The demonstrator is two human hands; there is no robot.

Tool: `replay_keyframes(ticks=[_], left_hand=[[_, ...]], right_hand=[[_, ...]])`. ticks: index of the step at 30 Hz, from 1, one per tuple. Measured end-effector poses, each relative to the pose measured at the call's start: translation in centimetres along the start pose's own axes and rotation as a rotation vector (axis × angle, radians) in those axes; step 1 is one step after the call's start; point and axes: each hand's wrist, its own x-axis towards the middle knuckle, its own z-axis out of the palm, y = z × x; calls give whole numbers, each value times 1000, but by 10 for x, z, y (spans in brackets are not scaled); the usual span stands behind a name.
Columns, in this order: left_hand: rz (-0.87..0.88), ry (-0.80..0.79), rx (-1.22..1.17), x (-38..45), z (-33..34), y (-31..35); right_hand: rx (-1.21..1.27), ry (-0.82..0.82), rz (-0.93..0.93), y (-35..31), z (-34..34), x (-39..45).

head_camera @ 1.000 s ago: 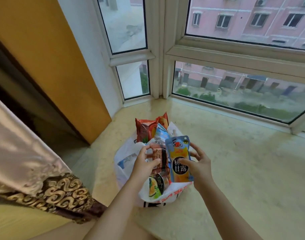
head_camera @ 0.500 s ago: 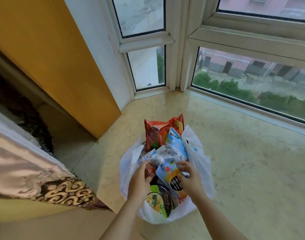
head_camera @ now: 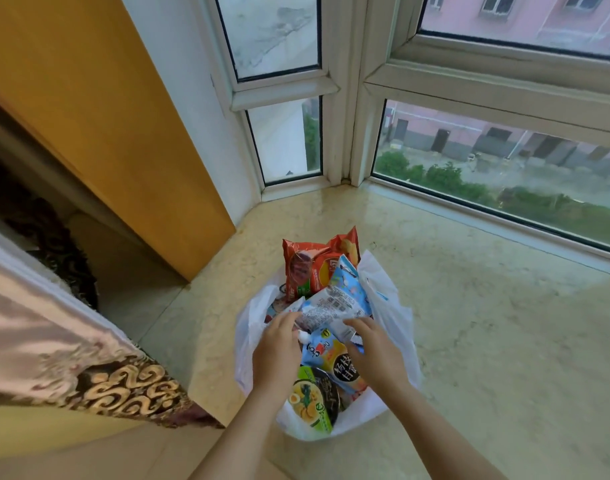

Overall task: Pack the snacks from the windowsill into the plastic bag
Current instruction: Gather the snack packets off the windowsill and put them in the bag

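Both my hands are down in the plastic bag [head_camera: 393,306] at lower centre of the frame: my left hand [head_camera: 274,355] and right hand [head_camera: 376,355] rest with relaxed fingers on the snacks [head_camera: 331,355], gripping nothing that I can see. A red packet [head_camera: 310,268] sticks up behind. The bag sits on the windowsill [head_camera: 487,323], with a patterned curtain [head_camera: 71,358] at left.

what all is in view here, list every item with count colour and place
plastic bag: 1, white, open on the windowsill near the left corner
red snack packet: 1, red-orange, upright at the bag's far side
pale blue packet: 1, blue and white, atop the pile
drink pouch: 1, blue and orange, mid-bag
noodle packet: 1, green and black, near side of the bag
windowsill: 1, beige stone
curtain: 1, pink with gold trim, left
left hand: 1, fingers in the bag
right hand: 1, fingers touch the pale blue packet
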Motion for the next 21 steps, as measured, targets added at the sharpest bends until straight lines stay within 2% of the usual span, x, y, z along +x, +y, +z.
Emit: replay_keyframes(ticks=[7,11,15,21], left_hand=[[322,111,158,-31,-58,45],[457,169,181,-74,-90,58],[522,156,155,-117,-109,60],[671,137,152,-172,-116,59]], right_hand=[[-156,251,-71,-25,-41,-60],[-157,407,4,-46,-60,-123],[-127,453,115,-67,-72,-188],[-145,607,160,-82,-73,-279]])
